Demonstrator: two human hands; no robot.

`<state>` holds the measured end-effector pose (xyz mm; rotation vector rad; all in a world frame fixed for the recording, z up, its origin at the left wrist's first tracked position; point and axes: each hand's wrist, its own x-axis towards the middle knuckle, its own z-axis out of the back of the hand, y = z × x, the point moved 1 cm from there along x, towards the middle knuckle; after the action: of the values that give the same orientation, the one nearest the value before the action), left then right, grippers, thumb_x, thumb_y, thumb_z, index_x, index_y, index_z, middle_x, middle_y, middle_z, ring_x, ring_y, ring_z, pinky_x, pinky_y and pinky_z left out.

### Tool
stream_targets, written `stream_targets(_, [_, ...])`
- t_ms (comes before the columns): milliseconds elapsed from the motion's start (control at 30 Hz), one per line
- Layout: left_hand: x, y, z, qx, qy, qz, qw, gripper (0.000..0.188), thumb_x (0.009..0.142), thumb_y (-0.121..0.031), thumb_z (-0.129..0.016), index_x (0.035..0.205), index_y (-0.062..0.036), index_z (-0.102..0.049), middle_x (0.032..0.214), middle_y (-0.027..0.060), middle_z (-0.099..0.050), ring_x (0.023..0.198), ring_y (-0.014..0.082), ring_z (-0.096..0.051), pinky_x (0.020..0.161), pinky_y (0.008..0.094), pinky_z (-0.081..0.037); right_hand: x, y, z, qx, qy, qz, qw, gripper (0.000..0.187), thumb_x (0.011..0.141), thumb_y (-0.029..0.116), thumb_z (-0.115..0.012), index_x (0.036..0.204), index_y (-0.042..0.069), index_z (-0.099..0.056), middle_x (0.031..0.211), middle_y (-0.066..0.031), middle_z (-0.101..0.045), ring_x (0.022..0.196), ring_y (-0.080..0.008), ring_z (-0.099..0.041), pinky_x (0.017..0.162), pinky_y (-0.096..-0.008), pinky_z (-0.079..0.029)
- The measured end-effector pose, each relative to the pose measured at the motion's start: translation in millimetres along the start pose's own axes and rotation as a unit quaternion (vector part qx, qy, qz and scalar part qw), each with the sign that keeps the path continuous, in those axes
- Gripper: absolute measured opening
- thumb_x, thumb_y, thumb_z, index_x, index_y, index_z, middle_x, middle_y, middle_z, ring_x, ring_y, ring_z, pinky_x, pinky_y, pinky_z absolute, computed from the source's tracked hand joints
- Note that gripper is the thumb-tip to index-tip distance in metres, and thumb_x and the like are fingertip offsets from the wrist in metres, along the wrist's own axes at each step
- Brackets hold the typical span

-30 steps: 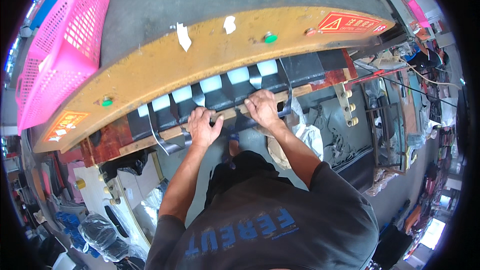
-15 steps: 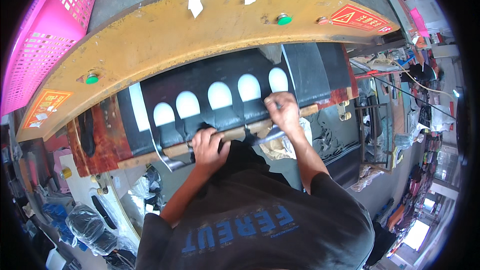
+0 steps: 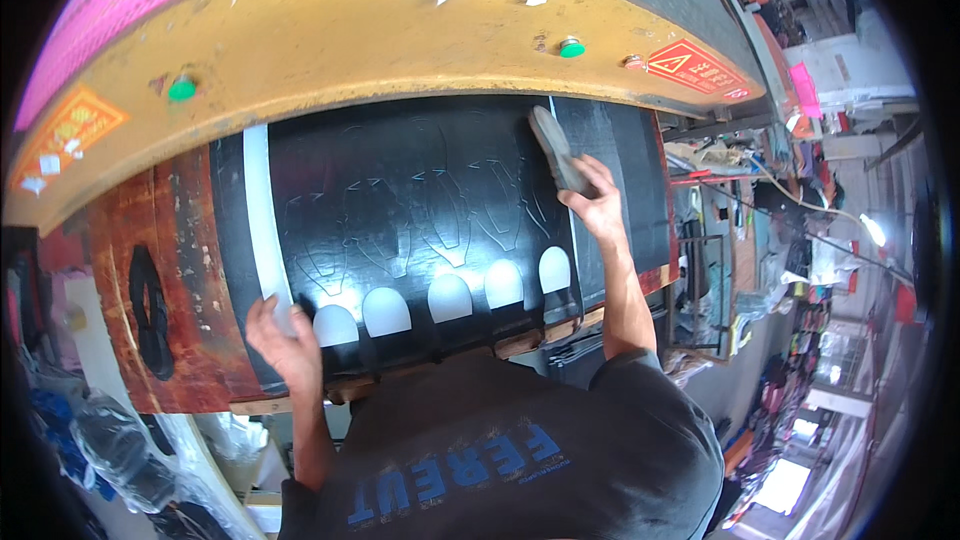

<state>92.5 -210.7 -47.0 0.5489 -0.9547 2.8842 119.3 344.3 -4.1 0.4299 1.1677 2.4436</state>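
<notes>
My right hand (image 3: 597,198) reaches over the far right of a black sheet (image 3: 350,140), gripping one end of a long, narrow grey cutting die (image 3: 556,148). This die slants across the right edge of the sheet. Several thin sole-like outlines mark the sheet's middle. Along its near side runs a row of rounded cut-outs (image 3: 450,297) showing white. At the sheet's near left corner, beside a white strip (image 3: 263,210), my left hand (image 3: 285,338) has its fingers bent round the edge. What lies under those fingertips is partly hidden.
A yellow machine beam (image 3: 350,40) with green buttons (image 3: 181,89) crosses above the far side of the worktable. On the worn reddish board (image 3: 190,270) at left lies a black, narrow looped piece (image 3: 150,312). A pink basket (image 3: 120,25) stands at the far left.
My right hand has moved from the near cut-outs to the far right and taken hold of the die. My left hand has shifted left to the sheet's corner. More outlined sheet shows.
</notes>
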Motion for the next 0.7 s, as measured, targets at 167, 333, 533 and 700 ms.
stream_targets(167, [-70,43,35,-0.115,0.086,0.313,0.939,0.028,0.105,-0.021,-0.066,0.115,0.0045,-0.064,0.117,0.0209,-0.064,0.097,0.0289,-0.066,0.086,0.0415,-0.054,-52,-67,36,-0.111,-0.137,-0.027,0.984,0.067,0.073,0.018,-0.088,0.138,0.01,-0.072,0.147,-0.0162,-0.06,0.135,-0.0318,-0.06,0.114,-0.0396,-0.049])
stream_targets(333, [-74,46,32,-0.037,0.178,0.215,0.96,0.043,0.109,-0.034,-0.06,0.094,0.0052,-0.07,0.079,0.0157,-0.07,0.072,0.0216,-0.069,0.067,0.0409,-0.056,-86,-109,42,-0.319,-0.093,-0.128,0.934,0.057,0.085,0.028,-0.078,0.139,0.012,-0.069,0.149,-0.0192,-0.059,0.137,-0.0415,-0.055,0.118,-0.0481,-0.046])
stream_targets(533, [-62,26,30,-0.182,0.245,0.284,0.909,0.049,0.108,-0.039,-0.062,0.091,0.0055,-0.07,0.074,0.0133,-0.073,0.059,0.0163,-0.069,0.059,0.0369,-0.055,-152,-94,48,-0.276,0.073,-0.264,0.921,0.043,0.097,0.036,-0.072,0.119,-0.001,-0.073,0.089,-0.0154,-0.077,0.083,-0.0291,-0.075,0.076,-0.0415,-0.058])
stream_targets(700, [-58,26,41,-0.019,0.282,0.161,0.946,0.045,0.103,-0.043,-0.061,0.093,-0.0003,-0.069,0.091,0.028,-0.071,0.097,0.0507,-0.068,0.081,0.0562,-0.052,-215,-106,33,0.07,0.041,-0.247,0.966,0.036,0.107,0.033,-0.066,0.11,-0.003,-0.072,0.072,0.0014,-0.06,0.06,-0.0079,-0.048,0.053,-0.0302,-0.039])
